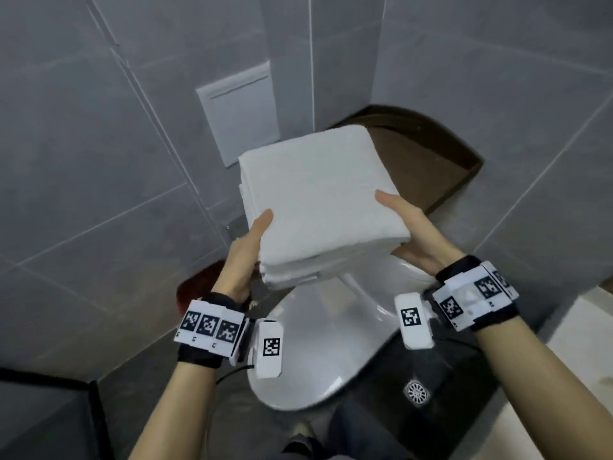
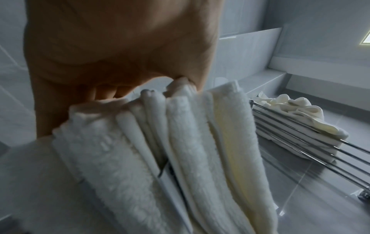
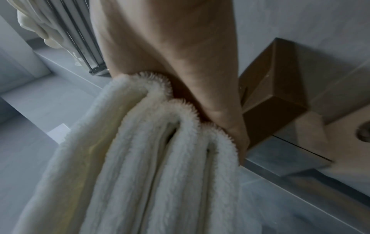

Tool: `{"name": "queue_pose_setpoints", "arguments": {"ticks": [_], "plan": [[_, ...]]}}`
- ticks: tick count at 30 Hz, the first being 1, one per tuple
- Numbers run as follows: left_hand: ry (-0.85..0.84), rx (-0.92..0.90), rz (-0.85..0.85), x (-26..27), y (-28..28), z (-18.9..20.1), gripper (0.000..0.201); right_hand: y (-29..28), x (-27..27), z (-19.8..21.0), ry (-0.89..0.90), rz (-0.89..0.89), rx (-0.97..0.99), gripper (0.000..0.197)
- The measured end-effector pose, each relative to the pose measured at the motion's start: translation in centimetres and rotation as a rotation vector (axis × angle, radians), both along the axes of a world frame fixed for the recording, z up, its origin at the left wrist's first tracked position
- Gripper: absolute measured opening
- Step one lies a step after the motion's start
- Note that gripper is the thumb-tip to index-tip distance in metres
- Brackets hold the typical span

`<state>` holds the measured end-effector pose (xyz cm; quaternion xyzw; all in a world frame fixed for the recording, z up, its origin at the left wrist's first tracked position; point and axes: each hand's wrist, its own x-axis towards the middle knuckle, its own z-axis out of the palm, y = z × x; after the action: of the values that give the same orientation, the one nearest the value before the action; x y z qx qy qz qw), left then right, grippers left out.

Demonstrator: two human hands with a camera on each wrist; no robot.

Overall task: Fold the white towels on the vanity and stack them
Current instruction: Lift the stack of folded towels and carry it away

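The stack of folded towels sits at frame centre, held in the air above the toilet; the left hand grips its lower left edge, thumb on top; the right hand grips its right edge likewise; grey tiled wall fills the upper left; a brown shelf lies just behind the stack's far corner; the floor drain shows at lower right.

the stack of folded towels hides the fingers of both hands beneath it and covers the back of the toilet at 12 o'clock. the brown shelf at 1 o'clock is half covered (its contents can't be told), and the wrist views are blurred.
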<state>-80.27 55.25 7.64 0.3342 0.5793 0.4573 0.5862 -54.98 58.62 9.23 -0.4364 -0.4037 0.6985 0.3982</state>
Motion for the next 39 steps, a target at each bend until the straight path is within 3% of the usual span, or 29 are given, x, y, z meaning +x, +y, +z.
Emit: {"name": "queue_pose_setpoints", "arguments": {"ticks": [3, 7, 11, 15, 21, 31, 34, 36, 39], "plan": [[0.025, 0.052, -0.011, 1.5, 4.5, 1.8, 0.088, 5.0, 1.2, 2.3, 0.047, -0.042, 0.05, 0.027], [0.053, 0.09, -0.04, 4.6, 9.9, 4.4, 0.08, 11.1, 3.8, 5.0, 0.142, -0.05, 0.084, 0.027], [-0.03, 0.048, -0.055, 8.6, 15.1, 6.6, 0.088, 17.3, 7.1, 7.0, 0.08, -0.098, 0.145, 0.023], [-0.104, 0.035, -0.057, 12.7, 19.7, 6.9, 0.067, 23.2, 10.8, 7.6, -0.008, -0.045, 0.095, 0.028], [-0.177, -0.042, 0.017, 17.0, 24.1, 4.4, 0.069, 29.7, 14.6, 5.4, -0.154, -0.015, 0.03, 0.024], [-0.203, -0.236, 0.029, 19.1, 27.7, 0.8, 0.06, 33.8, 15.1, 0.1, -0.198, 0.066, -0.037, 0.043], [-0.085, -0.229, 0.089, 18.9, 28.0, -0.1, 0.059, 34.0, 14.8, -0.2, -0.451, 0.065, 0.024, 0.024], [0.069, -0.117, 0.132, 18.8, 28.3, -0.5, 0.069, 34.1, 15.0, -0.1, -0.71, 0.007, 0.157, 0.034], [0.534, 0.195, 0.129, 18.4, 28.9, 0.8, 0.085, 33.7, 14.5, 0.7, -1.086, -0.013, 0.572, 0.034]]}}
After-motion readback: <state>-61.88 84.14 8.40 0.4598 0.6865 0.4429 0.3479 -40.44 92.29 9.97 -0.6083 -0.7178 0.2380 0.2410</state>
